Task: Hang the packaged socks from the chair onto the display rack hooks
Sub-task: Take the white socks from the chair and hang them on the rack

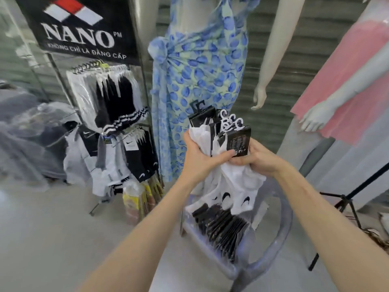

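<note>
Display rack [109, 123] at left, clear chair [273, 239] below, bundle of packaged socks [229, 178] raised above the seat.
Rack hung with black, white and grey socks under a NANO sign [80, 32]; on the seat, a row of dark packs [221, 224]; bundle gripped from both sides, left hand [200, 157] and right hand [259, 159] each curled round it, white hangers [229, 121] poking up on top.
</note>
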{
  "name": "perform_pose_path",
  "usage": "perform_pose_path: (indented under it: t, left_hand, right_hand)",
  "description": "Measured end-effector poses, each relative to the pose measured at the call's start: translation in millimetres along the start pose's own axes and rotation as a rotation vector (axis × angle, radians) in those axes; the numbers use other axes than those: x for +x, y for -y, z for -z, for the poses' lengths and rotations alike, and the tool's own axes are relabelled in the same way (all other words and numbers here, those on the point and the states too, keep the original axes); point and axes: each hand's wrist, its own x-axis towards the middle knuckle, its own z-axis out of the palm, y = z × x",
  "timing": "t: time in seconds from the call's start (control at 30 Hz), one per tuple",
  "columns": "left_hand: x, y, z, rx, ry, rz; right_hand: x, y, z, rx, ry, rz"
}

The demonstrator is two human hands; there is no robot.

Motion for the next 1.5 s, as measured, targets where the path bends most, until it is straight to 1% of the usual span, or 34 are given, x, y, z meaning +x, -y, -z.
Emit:
perform_pose_path:
  t: [0.17, 0.33, 0.4, 0.47, 0.73, 0.83, 0.9, 0.97, 1.1, 1.3, 1.4, 1.5]
  left_hand:
    - [-21.9, -59.3, 71.4, 0.059, -0.026, -0.019]
    - [-33.9, -87.8, 158.7, 0.171, 0.037, 0.062]
    - [-37.8, -89.3, 190.3, 0.186, 0.064, 0.093]
    - [-45.5, -91.0, 220.8, 0.202, 0.035, 0.119]
    - [-63.0, -90.0, 374.5, 0.195, -0.009, 0.117]
    - [-64.2, -88.2, 423.0, 0.215, 0.006, 0.138]
    - [-60.3, -85.1, 454.1, 0.213, -0.012, 0.143]
    - [-53.0, -82.4, 481.9, 0.205, -0.042, 0.163]
    - [-30.0, -74.5, 527.9, 0.225, -0.046, 0.147]
    - [26.8, -54.2, 597.9, 0.204, -0.120, 0.137]
    - [59.0, -49.4, 631.3, 0.187, -0.162, 0.162]
    - [85.0, -45.7, 661.5, 0.172, -0.139, 0.156]
  right_hand:
    - [10.0, 51.9, -71.0, 0.028, 0.078, 0.017]
    - [38.6, 63.5, -149.1, 0.018, 0.116, 0.038]
    - [50.1, 64.0, -178.1, 0.013, 0.135, 0.040]
    - [63.2, 64.6, -206.9, 0.013, 0.156, 0.036]
    - [131.7, 69.5, -350.6, 0.059, 0.225, 0.026]
    - [156.1, 71.1, -392.8, 0.065, 0.233, -0.001]
    - [175.0, 72.1, -417.7, 0.062, 0.242, -0.005]
    - [195.2, 74.3, -438.6, 0.065, 0.255, -0.003]
    - [242.2, 80.8, -469.2, 0.050, 0.269, -0.007]
    - [335.4, 79.5, -505.6, 0.056, 0.301, -0.026]
    - [382.4, 82.2, -520.2, 0.047, 0.314, -0.022]
    - [422.5, 89.1, -531.5, 0.043, 0.352, -0.024]
